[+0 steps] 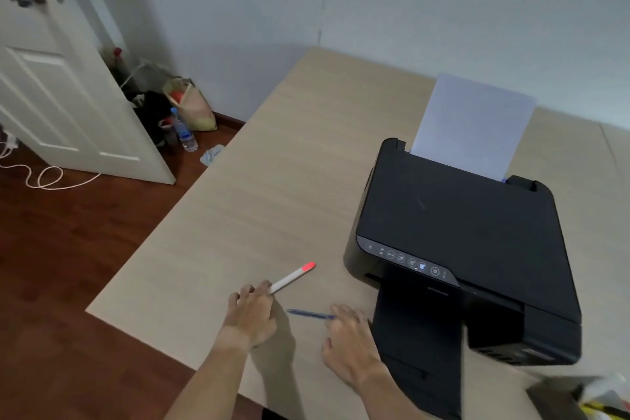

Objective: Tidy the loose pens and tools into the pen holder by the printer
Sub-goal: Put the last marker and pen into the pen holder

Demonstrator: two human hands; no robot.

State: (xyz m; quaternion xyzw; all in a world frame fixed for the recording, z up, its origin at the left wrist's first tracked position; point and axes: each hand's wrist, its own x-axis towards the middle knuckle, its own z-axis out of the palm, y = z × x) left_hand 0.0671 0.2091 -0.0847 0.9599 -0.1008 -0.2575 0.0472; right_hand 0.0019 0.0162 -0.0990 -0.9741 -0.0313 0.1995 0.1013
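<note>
Near the front edge of the desk [272, 153], two loose pens are in hand. The left hand [250, 315] is closed on the lower end of a white pen with a red cap [293, 278]; the fingers wrap the barrel and the capped end angles up and away toward the printer [460, 249], apparently lifted clear of the desk surface, though the view makes that hard to confirm. The right hand [351, 341] rests just left of the printer's extended output tray [419, 334], its fingertips pinched on one end of a blue pen [310, 314] that lies nearly flat, pointing left toward the other hand.

Both pens look light, stiff and slim, so neither needs force. Their smooth round barrels are likely to roll or twist in a loose grip, and a hold at the very end leaves the far tip free to swing. A pinch nearer the middle of the barrel would probably give better control when lowering each pen into a narrow opening. The blue pen is the thinner and lies low on the desk, so it may be fiddly to lift without sliding it first.

The pen holder itself cannot be made out with certainty; a dark object [559, 395] with blurred yellow and white contents at the desk's front right corner, beside the printer, may be it.
</note>
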